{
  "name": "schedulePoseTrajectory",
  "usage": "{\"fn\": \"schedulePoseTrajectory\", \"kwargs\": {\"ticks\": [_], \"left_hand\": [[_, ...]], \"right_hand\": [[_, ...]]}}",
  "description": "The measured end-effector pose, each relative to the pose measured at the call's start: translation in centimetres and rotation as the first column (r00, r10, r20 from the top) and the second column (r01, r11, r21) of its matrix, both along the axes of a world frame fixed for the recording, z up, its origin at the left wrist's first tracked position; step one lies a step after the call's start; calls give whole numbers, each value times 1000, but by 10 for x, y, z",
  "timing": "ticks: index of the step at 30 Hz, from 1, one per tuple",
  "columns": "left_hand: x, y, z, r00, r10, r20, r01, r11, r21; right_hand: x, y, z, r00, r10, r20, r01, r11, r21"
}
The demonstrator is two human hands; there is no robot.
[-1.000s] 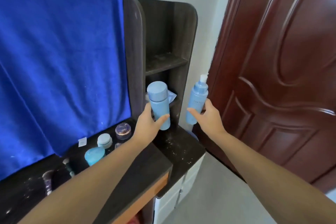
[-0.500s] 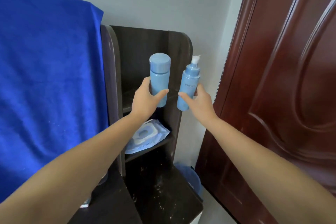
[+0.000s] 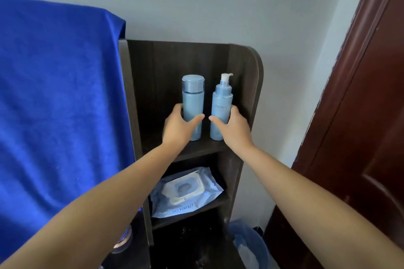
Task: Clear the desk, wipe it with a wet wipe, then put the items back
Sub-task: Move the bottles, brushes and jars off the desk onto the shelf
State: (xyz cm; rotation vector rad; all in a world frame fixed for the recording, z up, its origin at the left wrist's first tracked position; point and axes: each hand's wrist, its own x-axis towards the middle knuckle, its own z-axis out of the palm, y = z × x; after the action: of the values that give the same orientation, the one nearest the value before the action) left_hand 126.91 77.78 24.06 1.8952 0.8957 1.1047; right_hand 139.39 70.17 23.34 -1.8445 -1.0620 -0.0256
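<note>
Two light blue bottles stand upright side by side on the top shelf (image 3: 203,148) of a dark wooden shelf unit. My left hand (image 3: 178,128) grips the capped bottle (image 3: 193,98) around its lower half. My right hand (image 3: 232,130) grips the pump bottle (image 3: 222,102), which has a white nozzle. A pack of wet wipes (image 3: 185,192) lies flat on the shelf below. The dark desk top (image 3: 192,249) shows at the bottom, speckled with white dust.
A blue towel (image 3: 59,105) hangs to the left of the shelf unit. A dark red wooden door (image 3: 360,137) stands at the right. A bin with a blue bag (image 3: 249,244) sits on the floor between desk and door. Small jars (image 3: 124,240) sit at the lower left.
Both hands carried the bottles up from desk level and into the top shelf, where their bases now rest. My view rose with them.
</note>
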Motion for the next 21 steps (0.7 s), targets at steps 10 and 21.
{"fn": "schedulePoseTrajectory", "kwargs": {"ticks": [10,21], "left_hand": [[11,13,-11,990,45,-137,-40,998,39],[49,24,-9,980,128,-152,-126,992,21]], "right_hand": [[16,17,-19,997,54,53,-50,995,-81],[16,42,-6,994,-95,61,104,982,-157]]}}
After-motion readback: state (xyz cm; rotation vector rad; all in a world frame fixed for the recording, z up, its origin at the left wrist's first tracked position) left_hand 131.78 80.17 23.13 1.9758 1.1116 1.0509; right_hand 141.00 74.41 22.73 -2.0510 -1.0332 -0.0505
